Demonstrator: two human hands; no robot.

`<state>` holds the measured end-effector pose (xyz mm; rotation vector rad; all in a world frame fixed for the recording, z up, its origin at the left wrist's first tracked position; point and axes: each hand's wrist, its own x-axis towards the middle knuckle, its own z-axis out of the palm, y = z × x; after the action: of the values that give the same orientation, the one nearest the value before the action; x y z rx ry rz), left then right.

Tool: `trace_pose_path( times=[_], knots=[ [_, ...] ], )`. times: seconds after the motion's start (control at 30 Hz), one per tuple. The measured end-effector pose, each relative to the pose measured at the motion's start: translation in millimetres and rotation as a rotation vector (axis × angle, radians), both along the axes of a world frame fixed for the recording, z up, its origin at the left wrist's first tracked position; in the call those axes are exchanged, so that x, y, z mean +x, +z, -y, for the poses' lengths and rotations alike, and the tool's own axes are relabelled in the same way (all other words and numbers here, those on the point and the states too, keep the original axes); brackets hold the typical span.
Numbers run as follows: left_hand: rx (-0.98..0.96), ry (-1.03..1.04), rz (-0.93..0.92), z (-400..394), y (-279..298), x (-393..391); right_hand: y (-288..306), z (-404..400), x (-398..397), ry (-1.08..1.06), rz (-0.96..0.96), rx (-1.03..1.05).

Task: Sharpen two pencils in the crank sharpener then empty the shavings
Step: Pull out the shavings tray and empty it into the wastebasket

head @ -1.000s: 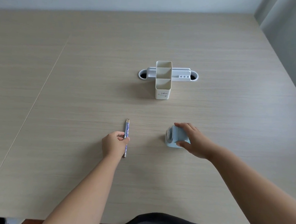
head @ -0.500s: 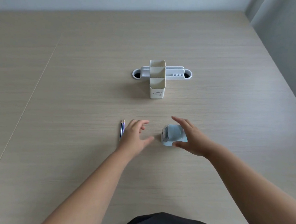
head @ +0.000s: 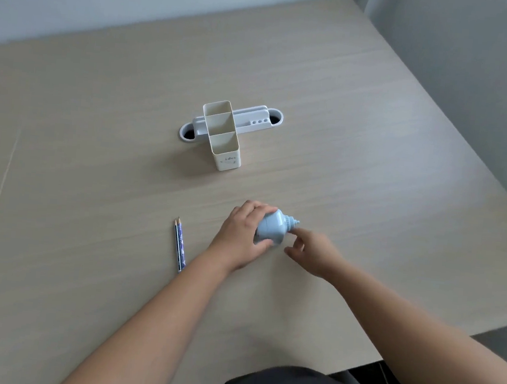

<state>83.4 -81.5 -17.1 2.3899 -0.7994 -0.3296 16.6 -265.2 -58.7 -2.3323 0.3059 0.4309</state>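
Observation:
A pale blue crank sharpener (head: pixel 273 228) sits tilted on the table, its knobbed end pointing right. My left hand (head: pixel 241 237) wraps around its left side and grips it. My right hand (head: pixel 311 253) is at the sharpener's right side, forefinger stretched toward the body just below the knob, other fingers loosely curled; it holds nothing. Two pencils (head: pixel 179 245) lie side by side on the table to the left of my left hand, tips pointing away from me.
A cream two-compartment pen holder (head: pixel 229 155) stands behind the sharpener, in front of a white cable grommet (head: pixel 252 123) set into the wooden table (head: pixel 89 207). A grey wall runs along the table's right edge.
My left hand let go of the pencils, which stay on the table, and moved right onto the sharpener. My right hand slid off the sharpener's body to its right side. The view tilted.

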Motion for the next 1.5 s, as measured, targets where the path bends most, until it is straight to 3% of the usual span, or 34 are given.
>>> trace_pose_path(
  times=[0.1,0.23,0.33,0.6,0.77,0.9,1.0,1.1,1.27,1.4,1.5],
  knots=[
    [-0.006,-0.001,-0.005,0,-1,1,-6,2,13,-0.036,-0.035,0.041],
    [-0.017,0.018,-0.003,2,0,-1,-6,13,29,-0.032,-0.188,0.301],
    [-0.028,0.043,-0.008,2,-1,-2,-5,21,39,0.003,-0.205,0.382],
    [-0.008,0.057,-0.005,1,-1,-2,-4,42,48,0.127,-0.22,0.298],
    [0.008,0.071,0.023,0,-2,-2,7,85,29,0.073,-0.152,0.251],
    [0.056,0.106,0.082,5,-1,-4,20,113,-11,-0.066,-0.107,0.231],
    [0.094,0.16,0.262,17,2,-16,27,120,-51,-0.212,-0.017,0.246],
    [0.028,0.077,0.368,47,7,-37,29,122,-100,-0.419,0.079,0.296],
    [-0.013,-0.218,0.31,115,6,-86,26,132,-187,-0.797,0.226,0.393],
    [0.107,-0.474,0.225,159,-13,-120,24,154,-265,-1.035,0.296,0.383],
    [0.178,-0.558,0.137,187,-30,-142,19,172,-320,-1.158,0.297,0.356]
  ],
)
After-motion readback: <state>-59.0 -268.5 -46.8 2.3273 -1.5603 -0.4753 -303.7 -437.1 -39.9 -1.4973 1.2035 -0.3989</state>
